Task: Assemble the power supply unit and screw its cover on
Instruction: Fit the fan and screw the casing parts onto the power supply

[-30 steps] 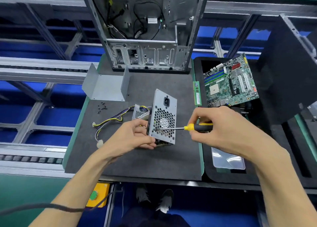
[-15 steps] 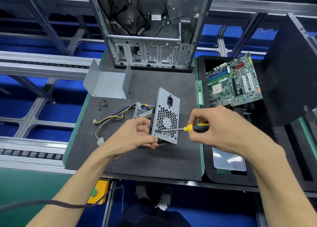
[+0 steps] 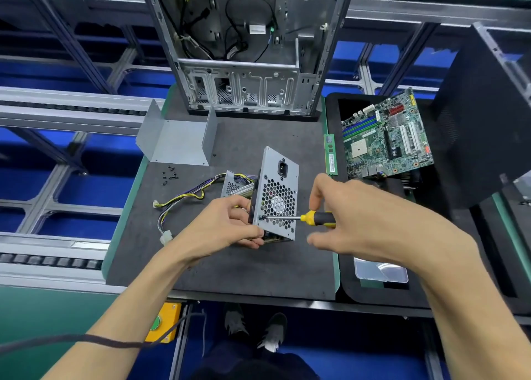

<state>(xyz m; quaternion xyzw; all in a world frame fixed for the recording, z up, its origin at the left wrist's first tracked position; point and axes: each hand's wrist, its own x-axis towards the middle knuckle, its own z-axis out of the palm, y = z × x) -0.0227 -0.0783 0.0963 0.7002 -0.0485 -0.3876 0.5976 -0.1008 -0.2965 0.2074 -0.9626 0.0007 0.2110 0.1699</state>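
Near the middle of the dark work mat, the power supply unit is stood on edge and steadied by the left hand, whose fingers are curled round its near corner. The screwdriver is pinched in the right hand, the other fingers spread wide. Its tip sits in the fan-grille screw, so the shaft is best kept square and pressed in while turned.

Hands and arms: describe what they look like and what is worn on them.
Both forearms are bare, with no sleeves in view. The left hand and right hand have no gloves, and no rings or watch show. A thin dark cord crosses the left forearm near the elbow.
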